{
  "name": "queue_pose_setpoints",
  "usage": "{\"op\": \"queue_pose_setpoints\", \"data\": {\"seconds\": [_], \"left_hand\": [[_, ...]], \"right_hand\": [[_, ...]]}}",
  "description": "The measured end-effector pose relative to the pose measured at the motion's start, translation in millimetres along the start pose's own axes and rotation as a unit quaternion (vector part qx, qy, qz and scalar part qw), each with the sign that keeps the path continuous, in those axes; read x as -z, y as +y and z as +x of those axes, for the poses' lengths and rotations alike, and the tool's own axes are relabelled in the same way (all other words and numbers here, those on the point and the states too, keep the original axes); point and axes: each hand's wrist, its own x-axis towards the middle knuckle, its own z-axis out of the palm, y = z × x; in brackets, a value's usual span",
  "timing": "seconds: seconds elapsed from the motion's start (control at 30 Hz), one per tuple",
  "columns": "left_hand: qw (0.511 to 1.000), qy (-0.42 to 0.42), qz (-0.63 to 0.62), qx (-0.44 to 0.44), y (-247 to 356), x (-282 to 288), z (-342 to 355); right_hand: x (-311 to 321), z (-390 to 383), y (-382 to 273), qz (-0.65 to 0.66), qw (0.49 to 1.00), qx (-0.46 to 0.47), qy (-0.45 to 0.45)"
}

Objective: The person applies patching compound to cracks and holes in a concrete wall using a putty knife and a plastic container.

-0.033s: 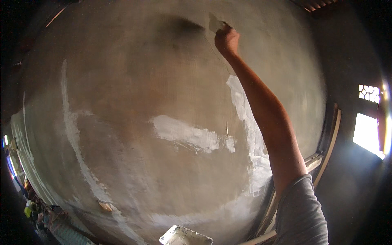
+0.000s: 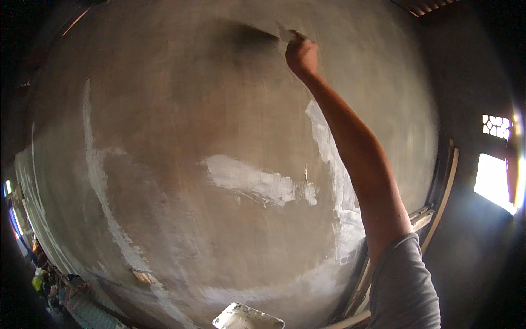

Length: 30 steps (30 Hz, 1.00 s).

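My right arm stretches up across a large brownish-grey plastered wall [image 2: 170, 181]. High up on it, my right hand [image 2: 302, 57] is closed round what looks like a putty knife [image 2: 285, 35], its blade close to the wall and a dark shadow to its left. From there a thin crack runs down to a white filler strip [image 2: 331, 159], partly hidden by my forearm. Another white smear [image 2: 249, 178] marks the wall's middle. At the lower edge shows a pale rectangular tray [image 2: 249, 317] with dark-spotted rim and whitish stuff inside. My left hand is out of the picture.
Wooden strips [image 2: 446, 189] lean at the right corner, beside a dark side wall with a bright window opening [image 2: 494, 183] and a patterned vent [image 2: 496, 125]. Cluttered items [image 2: 46, 282] lie low at the left. A small wooden piece [image 2: 141, 277] sits near the wall's lower left.
My right hand has shifted slightly left and down, and the knife's blade has tilted and looks narrower. The tray has barely moved.
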Motion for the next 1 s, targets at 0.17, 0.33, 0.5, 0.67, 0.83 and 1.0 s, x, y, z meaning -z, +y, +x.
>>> {"op": "queue_pose_setpoints", "data": {"seconds": [0.17, 0.33, 0.5, 0.67, 0.83, 1.0], "left_hand": [[1.0, 0.0, -0.018, -0.002, 5, 4, 4], [0.998, 0.019, -0.052, -0.009, 9, 11, 3], [0.995, 0.007, -0.1, 0.001, 9, 6, 3], [0.996, 0.025, -0.087, 0.004, 10, 9, -1], [0.996, 0.052, -0.071, 0.013, 9, 13, 0], [0.992, 0.091, -0.074, 0.049, 13, 1, 3]], "right_hand": [[-20, -70, 35, -0.201, 0.928, 0.227, -0.215], [7, -89, 23, -0.146, 0.935, 0.182, -0.267], [21, -3, 6, -0.185, 0.961, 0.131, -0.159], [-14, 22, 13, -0.243, 0.921, 0.145, -0.266], [-3, -3, 20, -0.228, 0.896, 0.233, -0.302], [44, -77, 54, -0.232, 0.871, 0.248, -0.356]]}}
